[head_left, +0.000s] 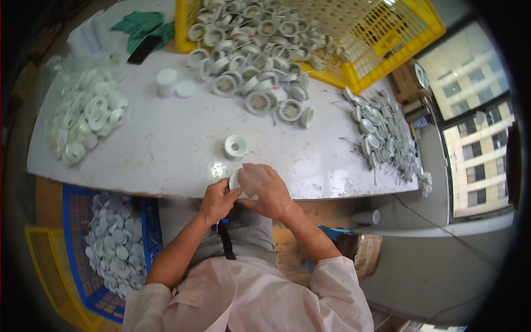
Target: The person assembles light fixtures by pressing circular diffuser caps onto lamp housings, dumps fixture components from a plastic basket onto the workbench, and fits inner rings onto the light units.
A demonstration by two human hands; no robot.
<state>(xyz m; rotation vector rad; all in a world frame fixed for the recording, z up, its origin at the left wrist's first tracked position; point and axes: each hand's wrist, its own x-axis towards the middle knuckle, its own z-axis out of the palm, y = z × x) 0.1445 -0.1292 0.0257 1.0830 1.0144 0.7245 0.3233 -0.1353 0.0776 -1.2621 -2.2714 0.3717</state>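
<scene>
A white round plastic piece (234,180) is held at the table's near edge, in front of my body. My left hand (217,201) grips its left side, thumb and fingers closed on it. My right hand (267,192) curls round the other side, its fingers smeared by motion and partly hiding the piece. Just beyond the hands, a white ring-shaped cup (227,148) stands on the white table (166,144) with its round opening facing up.
White round housings (257,103) spill from a yellow crate (359,81). More wired ones (381,130) lie at right. At left are a clear bag of white rings (88,113), white discs (184,88), a dark phone (145,50) and, below, a blue crate (77,249) of white parts.
</scene>
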